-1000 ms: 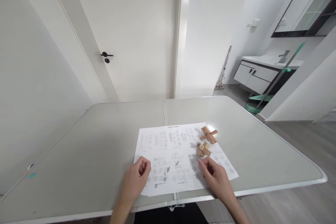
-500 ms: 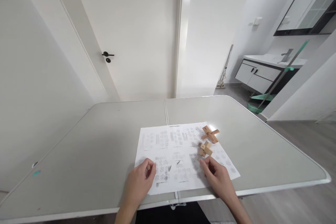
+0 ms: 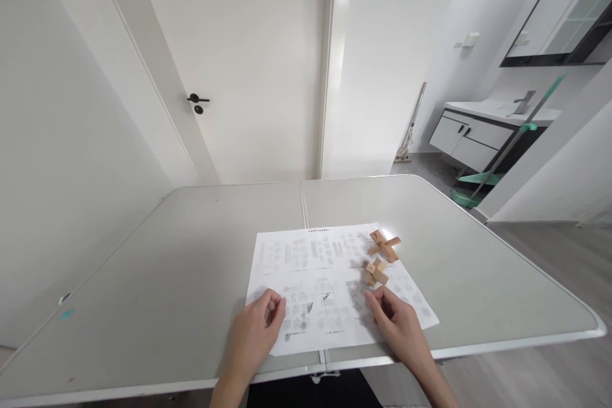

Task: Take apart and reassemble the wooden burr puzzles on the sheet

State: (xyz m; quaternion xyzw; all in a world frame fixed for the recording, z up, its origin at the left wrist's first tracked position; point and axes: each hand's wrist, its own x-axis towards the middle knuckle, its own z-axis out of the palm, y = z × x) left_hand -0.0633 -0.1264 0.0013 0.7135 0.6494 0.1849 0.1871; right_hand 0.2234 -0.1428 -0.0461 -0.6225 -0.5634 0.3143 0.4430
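The left hand (image 3: pixel 252 333) and right hand (image 3: pixel 400 326) were loosely curled, visibly holding nothing, at the paper's (image 3: pixel 337 272) near side; the wooden puzzles (image 3: pixel 375 273) sat on its right, likely light, rigid (perhaps smooth), best pinched across opposite blocks

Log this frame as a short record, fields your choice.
left hand: fingers curled, at printed sheet's near left part
right hand: fingers curled, nearest the lighter block cluster
darker crossed blocks: beyond the lighter cluster, by sheet's far right corner
support: table
background: door, sink cabinet
unclear: sheet's fine print
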